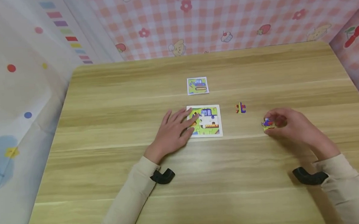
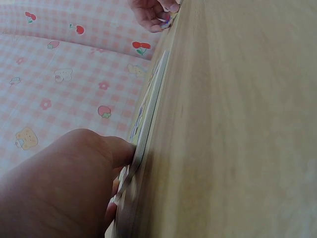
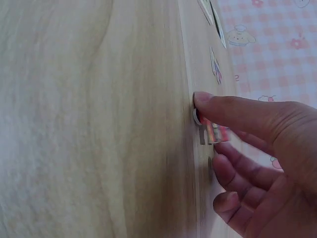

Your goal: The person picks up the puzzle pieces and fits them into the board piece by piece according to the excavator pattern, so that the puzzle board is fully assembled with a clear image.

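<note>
A square jigsaw puzzle board (image 1: 220,123) with a white frame lies on the table, a vehicle picture partly filled in around a white gap. My left hand (image 1: 172,130) rests on its left side, fingers spread over the pieces; in the left wrist view the thumb lies at the board's edge (image 2: 143,141). To the right of the board, my right hand (image 1: 291,125) pinches a colourful puzzle piece (image 1: 267,123) between thumb and fingers, close to the tabletop. A loose puzzle piece (image 1: 240,107) lies between the board and the right hand.
Behind the board lies a small square picture card (image 1: 197,85) showing a blue excavator on green. The wooden table (image 1: 122,104) meets a pink checked cloth (image 1: 223,20) at its back and a pale patterned curtain (image 1: 22,88) on the left. Black straps sit at both wrists.
</note>
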`<action>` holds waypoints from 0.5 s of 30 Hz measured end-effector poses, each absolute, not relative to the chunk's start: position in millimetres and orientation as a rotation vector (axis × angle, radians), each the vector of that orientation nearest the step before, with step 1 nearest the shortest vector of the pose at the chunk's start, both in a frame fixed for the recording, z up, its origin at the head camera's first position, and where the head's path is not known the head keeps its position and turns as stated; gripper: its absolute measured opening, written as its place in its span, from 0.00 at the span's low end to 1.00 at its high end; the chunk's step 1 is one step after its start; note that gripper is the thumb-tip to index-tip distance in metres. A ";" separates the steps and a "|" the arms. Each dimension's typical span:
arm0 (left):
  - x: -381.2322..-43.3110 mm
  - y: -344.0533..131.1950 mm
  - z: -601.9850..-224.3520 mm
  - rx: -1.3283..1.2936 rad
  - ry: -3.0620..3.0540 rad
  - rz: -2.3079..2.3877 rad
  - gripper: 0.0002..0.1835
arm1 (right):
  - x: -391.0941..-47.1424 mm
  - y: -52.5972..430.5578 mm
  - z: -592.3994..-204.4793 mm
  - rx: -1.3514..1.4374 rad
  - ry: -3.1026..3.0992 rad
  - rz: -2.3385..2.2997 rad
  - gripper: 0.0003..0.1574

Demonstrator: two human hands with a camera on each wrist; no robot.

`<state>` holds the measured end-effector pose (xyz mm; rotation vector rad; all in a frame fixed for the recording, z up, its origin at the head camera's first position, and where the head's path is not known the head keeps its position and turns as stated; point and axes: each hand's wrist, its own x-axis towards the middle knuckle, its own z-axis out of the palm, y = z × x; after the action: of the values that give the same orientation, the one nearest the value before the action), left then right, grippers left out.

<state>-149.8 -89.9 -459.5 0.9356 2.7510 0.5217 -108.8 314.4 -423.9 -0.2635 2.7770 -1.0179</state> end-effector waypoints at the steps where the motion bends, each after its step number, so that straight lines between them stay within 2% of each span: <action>1: -149.7 -90.1 -458.6 0.935 2.750 0.525 0.28 | -109.3 313.8 -423.7 -0.269 2.764 -1.034 0.24; 8: -149.5 -90.5 -457.6 0.934 2.749 0.529 0.28 | -121.2 294.1 -409.7 -0.349 2.703 -1.145 0.18; 15: -149.5 -91.7 -457.4 0.945 2.752 0.510 0.28 | -151.1 230.7 -394.5 -0.456 2.617 -1.140 0.10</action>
<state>-149.5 -91.7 -457.4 0.9455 2.7521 0.5098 -151.1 230.7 -394.5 -0.4564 2.6167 -1.1399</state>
